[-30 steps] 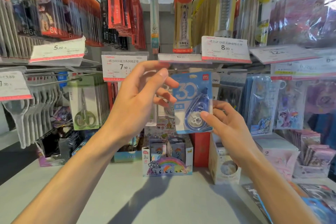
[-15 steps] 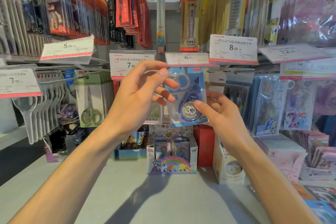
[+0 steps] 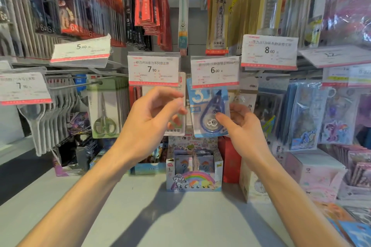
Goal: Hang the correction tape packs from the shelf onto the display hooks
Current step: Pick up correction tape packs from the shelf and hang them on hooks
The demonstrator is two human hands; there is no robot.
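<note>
Right hand (image 3: 244, 132) is on the blue correction tape pack (image 3: 209, 114), thumb pressed to the front of the blister and fingers tucked behind the card, so it's a pinch on the lower right part of the pack. The pack sits up at hook level, its top edge tucked behind the 6.00 price tag (image 3: 215, 72), tilted a touch to the left. Whether the hole is actually on the hook, can't tell; the tag hides it.

Left hand (image 3: 148, 121) is just beside the pack on its left, not touching it, fingers loosely curled and blurred, nothing held between them. It hovers below the 7.90 price tag (image 3: 153, 69), in front of another hanging card.

Off to the left hang packs of green scissors (image 3: 104, 112), and beyond them a row of clear magnifiers (image 3: 35, 118). Down on the grey shelf (image 3: 140, 216), directly below the hands, stands a rainbow pony card display box (image 3: 193, 174), with a red box (image 3: 230, 162) just to its right. On the right, glittery pony packs (image 3: 305, 118) hang well apart from the action.
</note>
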